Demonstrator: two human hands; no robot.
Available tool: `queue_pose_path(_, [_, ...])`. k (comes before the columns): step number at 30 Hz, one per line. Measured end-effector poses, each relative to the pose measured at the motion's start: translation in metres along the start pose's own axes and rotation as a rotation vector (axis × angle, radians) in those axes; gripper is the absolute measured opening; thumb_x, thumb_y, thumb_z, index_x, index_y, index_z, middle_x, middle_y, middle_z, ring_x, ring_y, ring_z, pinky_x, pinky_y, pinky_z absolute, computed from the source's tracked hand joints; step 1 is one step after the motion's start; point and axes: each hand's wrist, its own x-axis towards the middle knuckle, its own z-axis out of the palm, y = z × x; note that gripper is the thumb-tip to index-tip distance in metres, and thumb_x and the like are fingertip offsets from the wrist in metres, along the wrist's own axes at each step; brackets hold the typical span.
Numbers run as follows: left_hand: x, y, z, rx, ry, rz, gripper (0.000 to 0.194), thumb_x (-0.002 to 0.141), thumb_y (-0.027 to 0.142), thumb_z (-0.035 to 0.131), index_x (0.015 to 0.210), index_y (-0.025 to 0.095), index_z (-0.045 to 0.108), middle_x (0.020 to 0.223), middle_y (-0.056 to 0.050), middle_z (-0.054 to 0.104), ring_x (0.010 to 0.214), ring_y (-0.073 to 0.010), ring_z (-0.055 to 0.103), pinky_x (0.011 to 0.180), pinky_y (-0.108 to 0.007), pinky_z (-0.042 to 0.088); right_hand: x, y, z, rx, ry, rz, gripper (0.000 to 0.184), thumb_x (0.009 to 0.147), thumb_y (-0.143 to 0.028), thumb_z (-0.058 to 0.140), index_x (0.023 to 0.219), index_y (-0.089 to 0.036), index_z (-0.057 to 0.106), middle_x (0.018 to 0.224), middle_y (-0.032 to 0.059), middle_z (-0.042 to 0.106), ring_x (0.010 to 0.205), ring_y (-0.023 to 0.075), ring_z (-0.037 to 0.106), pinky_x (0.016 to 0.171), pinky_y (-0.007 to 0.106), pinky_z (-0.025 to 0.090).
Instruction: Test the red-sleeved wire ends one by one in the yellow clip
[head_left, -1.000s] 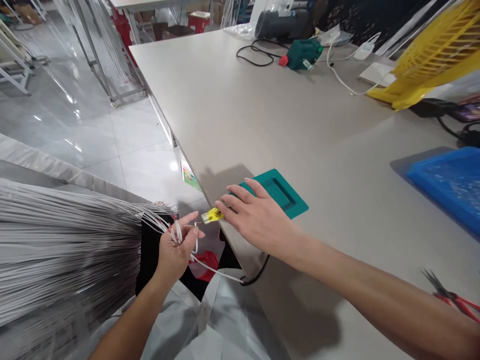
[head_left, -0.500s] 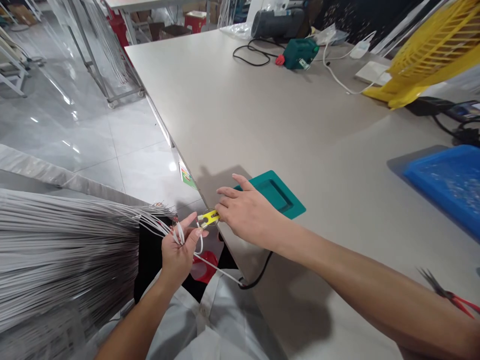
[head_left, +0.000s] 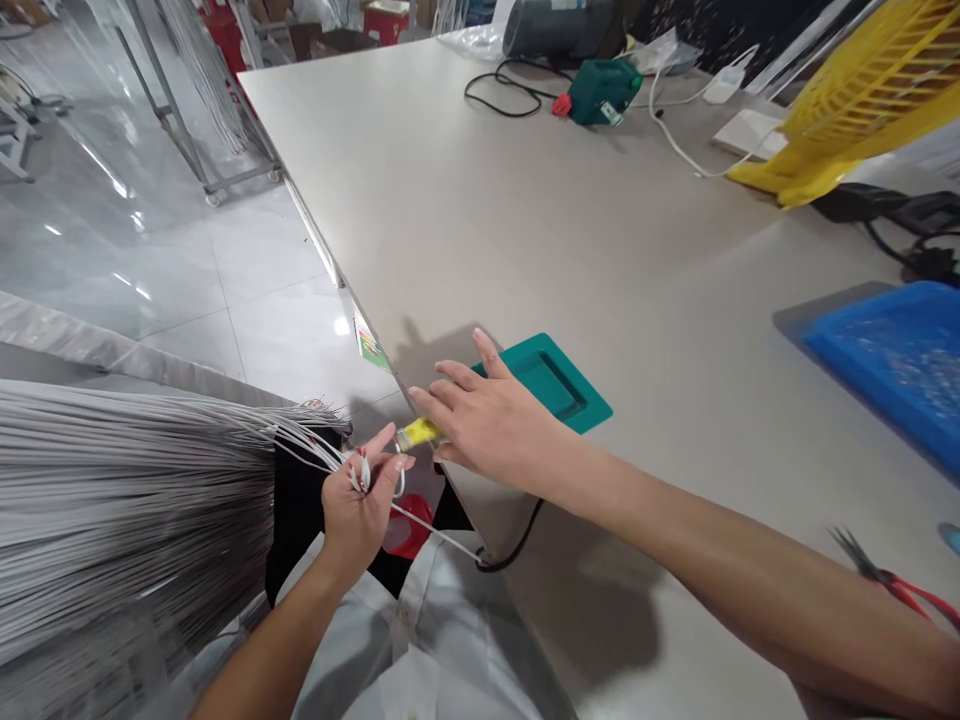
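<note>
My left hand (head_left: pixel 358 505) is closed in a pinch on a white cable (head_left: pixel 435 532), with its loops and reddish wire ends by the fingers. More white cables run from it to the big bundle (head_left: pixel 135 490) at left. Across the table edge, my right hand (head_left: pixel 499 420) grips a small yellow tool (head_left: pixel 420 432) from above, several fingers stretched out. The tool is blurred and its exact kind does not show; its pale tip meets the cable at my left fingertips. A teal tray (head_left: pixel 574 395) lies partly hidden behind the right hand.
Red-handled pliers (head_left: pixel 892 580) lie at right, near my forearm. A blue tray (head_left: pixel 892 335) and a yellow fan (head_left: pixel 847 110) stand on the table's right side. At the back are a green device (head_left: pixel 600 92) and a dark cord (head_left: pixel 499 100). A red container (head_left: pixel 409 527) shows below the edge.
The yellow tool's jaws stood apart earlier and now look closed together at the cable. My right hand's fingers have lifted and spread. The view has shifted slightly.
</note>
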Motion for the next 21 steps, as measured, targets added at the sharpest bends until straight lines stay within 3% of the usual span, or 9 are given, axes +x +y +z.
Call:
queue_pose_path(6, [-0.002,0.002,-0.004,-0.032,0.003,-0.042,0.039,0.074,0.023,0.063,0.112,0.014,0.062,0.071,-0.005,0.073,0.064,-0.0147,0.063,0.057,-0.024,0.047,-0.001,-0.003,0.003,-0.037,0.0,-0.019,0.063,0.077,-0.046,0.061,0.127,-0.011,0.045,0.089,0.0096,0.063,0.099,0.0287,0.049,0.102,0.062,0.017])
queue_pose_path(12, [-0.004,-0.005,-0.018,-0.093,0.023,-0.061,0.041,0.075,0.029,0.064,0.113,0.015,0.061,0.074,-0.004,0.072,0.071,-0.0146,0.064,0.068,-0.025,0.048,-0.002,-0.001,0.003,-0.014,0.039,-0.01,0.061,0.077,-0.05,0.059,0.122,-0.01,0.05,0.089,0.0104,0.065,0.096,0.0272,0.053,0.102,0.059,0.021])
queue_pose_path(15, [-0.005,-0.009,-0.028,-0.144,0.059,-0.057,0.044,0.074,0.031,0.065,0.115,0.017,0.059,0.076,-0.004,0.072,0.071,-0.0149,0.063,0.063,-0.025,0.047,-0.007,-0.008,-0.001,0.042,0.228,-0.019,0.054,0.081,-0.051,0.052,0.115,-0.009,0.054,0.094,0.012,0.065,0.098,0.0269,0.054,0.1,0.055,0.029])
queue_pose_path(18, [-0.007,-0.009,-0.037,-0.17,0.069,-0.048,0.045,0.072,0.031,0.066,0.115,0.018,0.06,0.078,-0.005,0.072,0.062,-0.0125,0.059,0.052,-0.022,0.044,-0.015,-0.031,-0.006,0.169,0.497,-0.11,0.035,0.085,-0.036,0.054,0.106,-0.009,0.058,0.096,0.0105,0.065,0.093,0.0211,0.058,0.089,0.04,0.045])
queue_pose_path(21, [-0.009,-0.003,-0.043,-0.178,0.048,-0.005,0.044,0.075,0.031,0.065,0.118,0.02,0.058,0.091,-0.007,0.071,0.051,-0.0068,0.049,0.045,-0.019,0.038,-0.024,-0.063,-0.006,0.358,0.555,-0.245,0.022,0.084,-0.022,0.056,0.101,-0.009,0.059,0.088,0.0072,0.066,0.078,0.015,0.061,0.07,0.027,0.05])
